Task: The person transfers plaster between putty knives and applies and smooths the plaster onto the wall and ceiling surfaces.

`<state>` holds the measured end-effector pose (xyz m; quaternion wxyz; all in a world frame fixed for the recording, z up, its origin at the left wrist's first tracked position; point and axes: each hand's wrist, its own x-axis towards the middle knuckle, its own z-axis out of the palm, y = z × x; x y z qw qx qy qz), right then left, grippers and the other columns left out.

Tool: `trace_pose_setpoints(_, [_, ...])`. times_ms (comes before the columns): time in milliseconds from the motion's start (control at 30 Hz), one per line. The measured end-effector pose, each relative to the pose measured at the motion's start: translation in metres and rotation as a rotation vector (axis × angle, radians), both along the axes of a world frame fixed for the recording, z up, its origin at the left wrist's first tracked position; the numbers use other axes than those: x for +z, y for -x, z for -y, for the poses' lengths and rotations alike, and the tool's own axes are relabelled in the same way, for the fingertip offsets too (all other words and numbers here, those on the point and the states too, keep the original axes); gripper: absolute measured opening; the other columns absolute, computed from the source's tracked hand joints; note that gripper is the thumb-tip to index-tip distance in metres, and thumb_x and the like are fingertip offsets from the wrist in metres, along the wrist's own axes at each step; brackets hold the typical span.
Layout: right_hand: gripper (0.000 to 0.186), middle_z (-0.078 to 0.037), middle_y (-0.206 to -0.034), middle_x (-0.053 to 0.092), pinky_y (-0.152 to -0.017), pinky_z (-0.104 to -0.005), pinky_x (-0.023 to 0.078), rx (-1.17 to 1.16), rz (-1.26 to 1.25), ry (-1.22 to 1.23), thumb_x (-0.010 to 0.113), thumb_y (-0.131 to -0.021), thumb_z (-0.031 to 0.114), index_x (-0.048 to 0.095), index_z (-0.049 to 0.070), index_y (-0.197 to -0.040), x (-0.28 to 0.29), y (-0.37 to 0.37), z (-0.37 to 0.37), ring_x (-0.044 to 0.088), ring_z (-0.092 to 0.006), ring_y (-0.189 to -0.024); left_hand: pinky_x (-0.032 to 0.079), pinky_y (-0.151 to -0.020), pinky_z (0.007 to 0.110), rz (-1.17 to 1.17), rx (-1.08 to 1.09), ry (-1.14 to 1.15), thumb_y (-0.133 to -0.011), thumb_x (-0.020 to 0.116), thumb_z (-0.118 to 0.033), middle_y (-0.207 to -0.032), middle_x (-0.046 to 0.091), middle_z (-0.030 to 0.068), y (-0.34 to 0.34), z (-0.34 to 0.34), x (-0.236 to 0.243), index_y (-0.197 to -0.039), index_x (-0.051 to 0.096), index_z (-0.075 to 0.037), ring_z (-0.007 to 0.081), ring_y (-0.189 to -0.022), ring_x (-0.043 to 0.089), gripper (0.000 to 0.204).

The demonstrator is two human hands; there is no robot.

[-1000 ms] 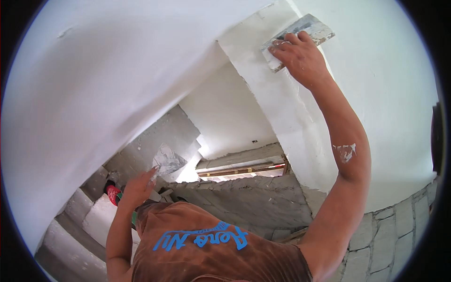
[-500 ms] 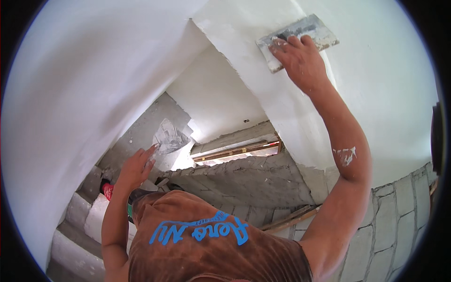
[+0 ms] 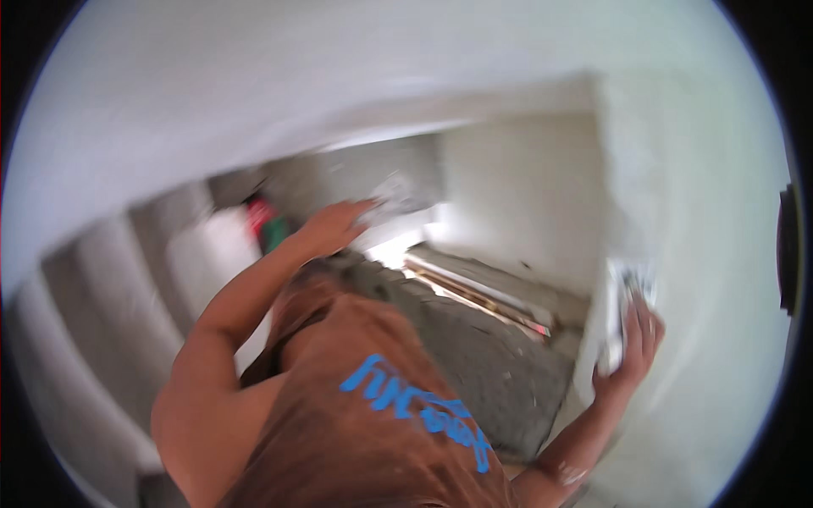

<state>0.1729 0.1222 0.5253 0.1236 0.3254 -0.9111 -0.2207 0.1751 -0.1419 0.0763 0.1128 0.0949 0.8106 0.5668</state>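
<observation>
My right hand (image 3: 635,345) is wrapped round the back of a plastering trowel (image 3: 616,326), whose flat, white-smeared plate lies against the pale wall (image 3: 703,254) at the right. White plaster spots that forearm. Farther left, my left hand (image 3: 334,227) is stretched forward at chest height, its fingers blurred. A fan-shaped, plaster-streaked blade (image 3: 395,195) shows just beyond the fingertips. It looks like a putty knife, with its handle hidden in the hand.
Concrete steps (image 3: 110,271) descend at the left, near a blurred red and green item (image 3: 264,222). Below the hands, a rough grey block ledge (image 3: 508,372) borders an opening with a wooden strip (image 3: 474,292). A smooth white surface (image 3: 296,76) slopes overhead.
The view has swung round. My right hand has brought the trowel down from high on the wall to a lower place by its edge. My left arm now reaches further forward.
</observation>
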Motion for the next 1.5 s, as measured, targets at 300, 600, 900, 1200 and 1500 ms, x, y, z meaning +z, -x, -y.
trace_pose_setpoints(300, [0.046,-0.017,-0.124,0.062,-0.102,-0.0370,0.044,-0.192,0.805,0.480,0.053,-0.086,-0.007,0.057,0.001,-0.131,-0.294,0.118,0.003,0.060,-0.0282,-0.116,0.053,-0.081,0.055,0.863,1.032,0.301,-0.096,0.053,-0.027,-0.099,0.068,0.0273,-0.236,0.054,-0.189,-0.135,0.046,-0.005,0.0459,-0.093,0.066,0.045])
trace_pose_setpoints(600, [0.048,-0.019,-0.121,0.063,-0.100,-0.0432,0.046,0.012,0.986,0.087,0.057,-0.082,0.001,0.058,0.006,-0.130,-0.438,0.192,0.093,0.058,-0.0388,-0.114,0.054,-0.052,0.042,1.360,1.742,-0.358,-0.096,0.050,-0.019,-0.088,0.066,0.0176,-0.385,0.011,-0.208,-0.100,0.061,0.000,0.0292,-0.063,0.066,0.022])
trace_pose_setpoints(900, [0.050,-0.015,-0.126,0.061,-0.103,-0.0431,0.044,0.750,1.203,-0.053,0.058,-0.078,0.001,0.059,0.007,-0.127,-0.617,0.150,0.255,0.053,-0.0371,-0.116,0.046,-0.042,0.032,1.213,2.333,-0.709,-0.101,0.052,-0.034,-0.076,0.067,0.0104,-0.381,-0.170,-0.281,-0.102,0.059,-0.001,0.0169,-0.051,0.059,0.034])
trace_pose_setpoints(1200, [0.059,-0.008,-0.127,0.064,-0.099,-0.0411,0.042,1.508,1.176,-0.072,0.060,-0.072,0.000,0.063,0.014,-0.129,-0.743,-0.015,0.313,0.056,-0.0282,-0.113,0.042,-0.039,0.029,0.943,2.648,-0.779,-0.101,0.055,-0.034,-0.068,0.062,0.0066,-0.342,-0.247,-0.282,-0.094,0.059,-0.003,0.0130,-0.045,0.054,0.033])
trace_pose_setpoints(1500, [0.035,-0.003,-0.117,0.069,-0.094,-0.0423,0.042,1.751,1.148,-0.129,0.056,-0.084,0.007,0.069,0.015,-0.116,-0.869,-0.228,0.312,0.058,-0.0243,-0.109,0.039,-0.042,0.026,0.911,2.576,-0.875,-0.099,0.058,-0.035,-0.066,0.062,0.0041,-0.270,-0.332,-0.288,-0.099,0.063,-0.002,0.0088,-0.047,0.053,0.033])
